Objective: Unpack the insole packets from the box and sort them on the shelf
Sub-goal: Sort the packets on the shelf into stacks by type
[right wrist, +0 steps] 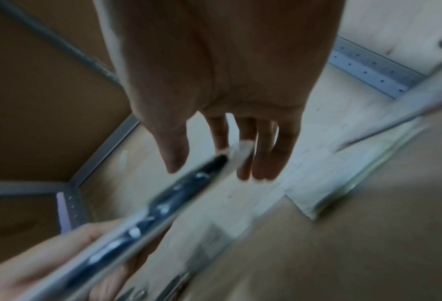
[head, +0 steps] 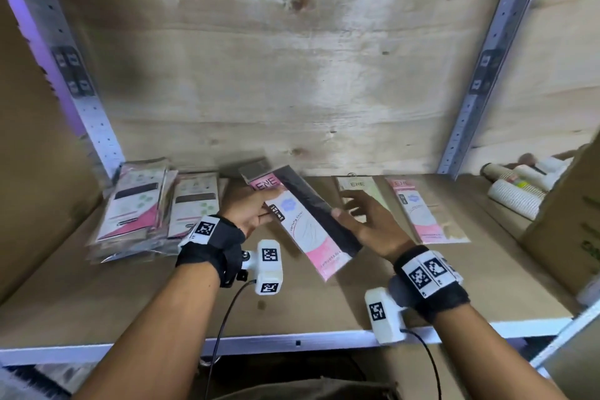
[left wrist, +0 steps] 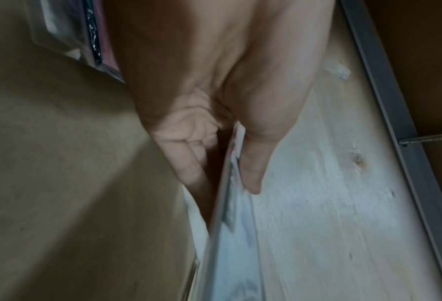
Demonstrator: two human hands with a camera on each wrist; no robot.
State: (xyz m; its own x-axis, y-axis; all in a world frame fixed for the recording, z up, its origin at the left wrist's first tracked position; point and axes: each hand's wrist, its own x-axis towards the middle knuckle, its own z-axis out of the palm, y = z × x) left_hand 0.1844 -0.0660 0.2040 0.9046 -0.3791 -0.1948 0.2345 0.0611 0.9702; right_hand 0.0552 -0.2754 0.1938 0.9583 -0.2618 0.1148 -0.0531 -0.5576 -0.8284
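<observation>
My left hand (head: pixel 263 208) grips a pink, white and black insole packet (head: pixel 305 224) near its top end, thumb on top and fingers beneath, tilted above the shelf board (head: pixel 146 295). A second, brown-topped packet (head: pixel 255 169) shows behind it. In the left wrist view the left hand (left wrist: pixel 222 173) pinches the packet edge (left wrist: pixel 218 209). My right hand (head: pixel 354 208) hovers at the packet's right edge with fingers spread and the thumb touching that edge. The right wrist view shows the right hand (right wrist: pixel 214 163) with straight fingers and the packet (right wrist: pixel 163 205) running between thumb and fingers, blurred.
Two stacks of packets (head: pixel 133 208) (head: pixel 194 204) lie at the shelf's left. A beige packet (head: pixel 360 185) and a pink packet (head: pixel 422 214) lie flat to the right. Stacked paper cups (head: pixel 516 195) and a cardboard box (head: pixel 568 221) stand far right, past the metal upright (head: pixel 487 75).
</observation>
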